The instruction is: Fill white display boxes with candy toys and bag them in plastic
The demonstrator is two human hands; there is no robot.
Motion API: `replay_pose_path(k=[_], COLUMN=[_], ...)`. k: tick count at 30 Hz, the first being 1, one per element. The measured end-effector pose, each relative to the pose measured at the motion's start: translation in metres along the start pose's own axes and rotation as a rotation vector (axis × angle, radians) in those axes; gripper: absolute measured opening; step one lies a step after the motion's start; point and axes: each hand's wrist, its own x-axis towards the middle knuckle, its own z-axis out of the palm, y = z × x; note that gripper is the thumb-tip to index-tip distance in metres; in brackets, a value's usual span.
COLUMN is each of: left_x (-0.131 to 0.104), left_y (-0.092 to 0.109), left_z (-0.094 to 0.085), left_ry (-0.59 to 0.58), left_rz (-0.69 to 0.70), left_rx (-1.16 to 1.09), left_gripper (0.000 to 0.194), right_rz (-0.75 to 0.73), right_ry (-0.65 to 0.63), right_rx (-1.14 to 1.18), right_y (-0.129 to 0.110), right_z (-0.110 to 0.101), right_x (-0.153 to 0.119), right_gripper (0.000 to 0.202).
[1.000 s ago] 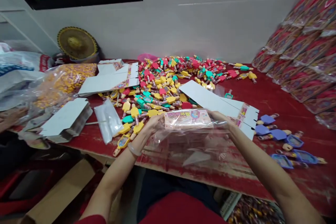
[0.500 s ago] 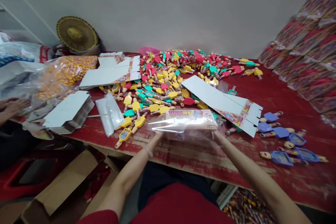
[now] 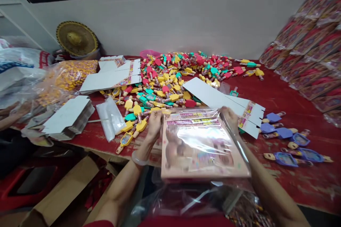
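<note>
A printed pink box in a clear plastic bag (image 3: 197,149) is held between my two hands over the table's front edge. My left hand (image 3: 154,122) is closed on its far left corner, and my right hand (image 3: 229,118) grips the far right corner. Loose clear film hangs from the box's near side, over my lap. Just beyond my right hand lies a flat white cardboard piece (image 3: 215,97) with a printed end. Yellow toy candy sticks (image 3: 137,111) lie beside my left hand, in front of a heap of red, green and yellow ones (image 3: 170,78).
Clear plastic bags (image 3: 109,115) and stacked folded cartons (image 3: 68,117) lie to the left. Purple toy sticks (image 3: 286,133) are on the right, below a tall pile of packed goods (image 3: 309,42). Another person's hands (image 3: 16,110) rest at the far left, near a bag of yellow pieces (image 3: 66,74).
The bagged box has tipped and come nearer my body, so its broad printed face now shows. Both hands have moved from beneath it to its far corners.
</note>
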Motion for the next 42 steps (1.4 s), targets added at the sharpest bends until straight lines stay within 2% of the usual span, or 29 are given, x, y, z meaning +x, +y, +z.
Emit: replay_pose_path(k=[2,4,6,8,10,12,13,14,16,17,19,22,24,25,26,28,30,31,32,34,36,37,38,40,42], left_x=[0.0,-0.007,-0.023,-0.046,-0.074,-0.101,-0.114,-0.125,-0.139,-0.141,-0.133,-0.1,-0.084,-0.083,-0.088,-0.114,-0.151,-0.168,-0.182,-0.197,-0.195,-0.189,-0.183,-0.174,-0.169], left_y=[0.033,0.063,0.078,0.073,0.054,0.03,0.018,0.007,-0.015,-0.028,-0.055,-0.091,-0.105,-0.108,-0.109,-0.104,-0.096,-0.093,-0.091,-0.093,-0.102,-0.108,-0.114,-0.124,-0.128], left_z=[0.004,0.004,-0.001,-0.009,-0.019,-0.027,-0.031,-0.033,-0.036,-0.035,-0.033,-0.027,-0.03,-0.036,-0.045,-0.071,-0.101,-0.113,-0.122,-0.13,-0.126,-0.122,-0.117,-0.107,-0.099], left_ry=[-0.054,-0.189,-0.351,-0.536,-0.736,-0.928,-1.006,-1.065,-1.114,-1.099,-1.018,-0.784,-0.674,-0.667,-0.695,-0.794,-0.868,-0.838,-0.74,-0.416,-0.098,-0.009,0.029,0.016,-0.025], left_rz=[0.224,0.42,0.447,0.337,0.205,0.086,0.059,0.063,0.16,0.232,0.317,0.267,0.222,0.222,0.234,0.231,0.053,-0.098,-0.24,-0.4,-0.454,-0.498,-0.563,-0.689,-0.723], left_rx=[-0.048,-0.027,0.125,0.384,0.642,0.795,0.839,0.879,0.97,1.011,1.047,1.018,0.994,0.987,0.985,0.984,0.958,0.911,0.84,0.645,0.463,0.396,0.343,0.275,0.254], left_gripper=[0.037,0.042,0.041,0.036,0.03,0.024,0.024,0.025,0.028,0.031,0.033,0.028,0.027,0.027,0.027,0.026,0.028,0.029,0.033,0.04,0.045,0.047,0.049,0.053,0.056], right_rz=[-0.128,-0.343,-0.536,-0.605,-0.645,-0.76,-0.839,-0.9,-0.941,-0.929,-0.894,-0.813,-0.642,-0.513,-0.359,-0.045,0.156,0.177,0.144,-0.025,-0.25,-0.359,-0.458,-0.61,-0.697], right_ry=[0.206,0.381,0.485,0.41,0.17,-0.092,-0.166,-0.202,-0.204,-0.182,-0.128,-0.048,-0.078,-0.128,-0.196,-0.307,-0.291,-0.242,-0.19,-0.148,-0.236,-0.306,-0.373,-0.478,-0.54], right_rx=[0.137,0.258,0.259,0.101,-0.093,-0.267,-0.342,-0.418,-0.566,-0.63,-0.726,-0.892,-1.036,-1.096,-1.136,-1.141,-1.074,-1.015,-0.934,-0.71,-0.482,-0.407,-0.376,-0.421,-0.514], right_y=[-0.023,-0.043,-0.054,-0.051,-0.036,-0.015,-0.004,0.005,0.021,0.028,0.042,0.072,0.097,0.11,0.122,0.141,0.149,0.149,0.146,0.134,0.119,0.111,0.104,0.095,0.092], right_z=[-0.016,-0.036,-0.053,-0.057,-0.043,-0.012,0.005,0.022,0.049,0.058,0.07,0.081,0.081,0.077,0.071,0.052,0.033,0.028,0.026,0.041,0.076,0.099,0.123,0.164,0.192], right_x=[0.007,0.001,-0.016,-0.037,-0.058,-0.075,-0.083,-0.09,-0.101,-0.104,-0.104,-0.09,-0.079,-0.077,-0.077,-0.086,-0.102,-0.109,-0.116,-0.122,-0.122,-0.12,-0.118,-0.112,-0.108], right_gripper=[0.043,0.044,0.042,0.037,0.028,0.024,0.024,0.022,0.016,0.016,0.03,0.039,0.04,0.039,0.036,0.028,0.023,0.022,0.023,0.024,0.023,0.021,0.019,0.014,0.01])
